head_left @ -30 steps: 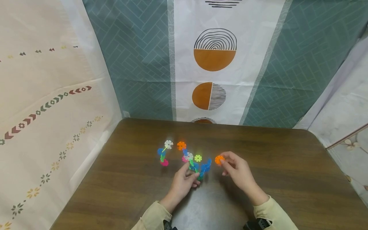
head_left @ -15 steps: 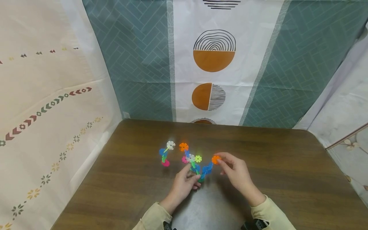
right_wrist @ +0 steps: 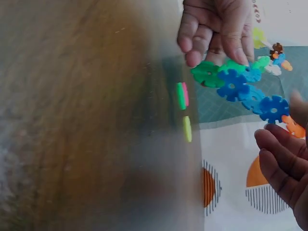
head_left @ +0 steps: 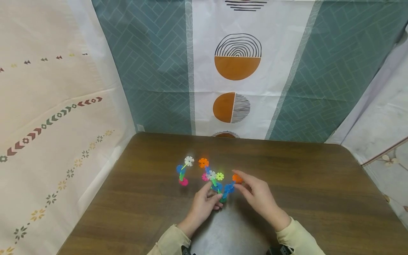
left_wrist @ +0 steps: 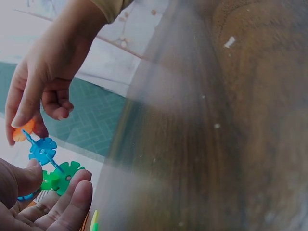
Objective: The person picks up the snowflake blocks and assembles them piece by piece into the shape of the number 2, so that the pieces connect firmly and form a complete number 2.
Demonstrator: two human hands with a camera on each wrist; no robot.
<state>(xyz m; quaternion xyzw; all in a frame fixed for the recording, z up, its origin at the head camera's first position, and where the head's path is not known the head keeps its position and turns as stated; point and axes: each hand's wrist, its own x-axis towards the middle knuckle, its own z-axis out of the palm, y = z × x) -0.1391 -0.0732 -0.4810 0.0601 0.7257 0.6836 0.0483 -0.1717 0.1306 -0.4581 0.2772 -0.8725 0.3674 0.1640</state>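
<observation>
My left hand (head_left: 204, 203) grips a chain of notched snowflake discs by a green disc (left_wrist: 67, 177), thumb on one side and fingers on the other. From there blue discs (right_wrist: 232, 85) run toward my right hand (head_left: 259, 194). At the chain's right end is an orange disc (head_left: 237, 178), joined to the last blue disc (right_wrist: 274, 109). My right thumb and index finger hold this orange disc at its edges and partly cover it. Beyond my left hand, the head view shows a white disc (head_left: 211, 175) and another orange disc (head_left: 203, 163).
To the left stands a cluster with a white disc (head_left: 189, 161), a blue disc (head_left: 180, 169) and a pink disc (head_left: 183, 182). A yellow-green disc (head_left: 220, 176) lies on the brown table (head_left: 302, 170). Patterned cloths (head_left: 153, 71) hang behind and beside the table.
My right hand has moved left with the orange disc, which now meets the blue end of the chain. Its fingers have spread along the joint. My left hand has barely shifted.
</observation>
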